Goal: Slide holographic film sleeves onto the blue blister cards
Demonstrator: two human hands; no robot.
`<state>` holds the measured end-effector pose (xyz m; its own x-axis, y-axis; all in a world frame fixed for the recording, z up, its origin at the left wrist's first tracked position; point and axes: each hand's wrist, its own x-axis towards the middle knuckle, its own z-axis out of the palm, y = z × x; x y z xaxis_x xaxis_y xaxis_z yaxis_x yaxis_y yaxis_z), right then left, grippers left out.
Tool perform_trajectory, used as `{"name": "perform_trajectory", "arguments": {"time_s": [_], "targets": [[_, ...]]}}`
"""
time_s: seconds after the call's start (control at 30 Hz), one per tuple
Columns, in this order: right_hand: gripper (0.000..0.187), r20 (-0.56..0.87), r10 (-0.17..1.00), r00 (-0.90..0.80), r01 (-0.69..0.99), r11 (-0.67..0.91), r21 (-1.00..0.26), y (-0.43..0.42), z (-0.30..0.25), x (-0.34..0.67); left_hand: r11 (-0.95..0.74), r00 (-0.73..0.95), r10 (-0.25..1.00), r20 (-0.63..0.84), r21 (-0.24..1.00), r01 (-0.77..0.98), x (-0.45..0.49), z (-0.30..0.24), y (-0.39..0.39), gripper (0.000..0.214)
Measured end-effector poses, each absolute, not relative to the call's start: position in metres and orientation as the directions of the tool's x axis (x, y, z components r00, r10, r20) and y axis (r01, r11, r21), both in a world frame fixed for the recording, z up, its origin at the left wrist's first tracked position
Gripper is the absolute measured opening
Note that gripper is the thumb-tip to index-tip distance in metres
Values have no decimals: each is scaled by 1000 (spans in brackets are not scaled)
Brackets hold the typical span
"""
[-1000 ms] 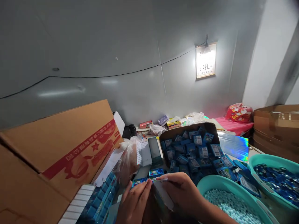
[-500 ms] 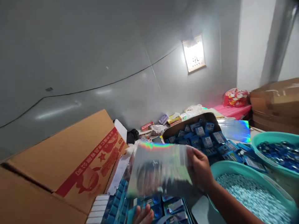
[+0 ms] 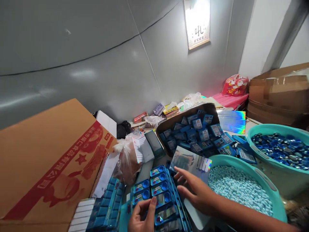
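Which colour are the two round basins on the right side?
Both basins are teal green, seen clearly in the head view.

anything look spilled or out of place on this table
Yes. The cardboard box at the back lies tipped on its side, and small blue packs have spilled out of its mouth toward the basin of pale blue tablets. Neither the left hand nor the right hand touches them.
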<state>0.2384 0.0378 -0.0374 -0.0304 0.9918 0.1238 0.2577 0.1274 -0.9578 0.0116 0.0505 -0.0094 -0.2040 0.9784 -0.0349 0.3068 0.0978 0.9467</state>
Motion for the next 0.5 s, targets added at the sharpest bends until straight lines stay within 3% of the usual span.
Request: {"name": "perform_trajectory", "arguments": {"time_s": [0.1, 0.2, 0.27, 0.4, 0.5], "targets": [[75, -19, 958, -287, -67, -40, -997, 36, -9, 219, 202, -207, 968, -143, 932, 301, 6, -15, 56, 61], [81, -81, 954, -287, -79, -108, -991, 47, -9, 205, 254, -193, 960, -205, 924, 286, -1, -22, 63, 63], [66, -127, 978, -168, -36, -135, -990, 55, -17, 195, 273, -171, 957, -233, 924, 268, -4, -24, 67, 63], [15, -138, 988, -66, -90, -144, -986, 63, -32, 179, 308, -126, 950, -285, 920, 243, -4, -25, 71, 61], [10, -125, 991, -57, -133, -131, -982, 63, -36, 177, 272, -99, 961, -256, 937, 217, 0, -24, 70, 58]]}}
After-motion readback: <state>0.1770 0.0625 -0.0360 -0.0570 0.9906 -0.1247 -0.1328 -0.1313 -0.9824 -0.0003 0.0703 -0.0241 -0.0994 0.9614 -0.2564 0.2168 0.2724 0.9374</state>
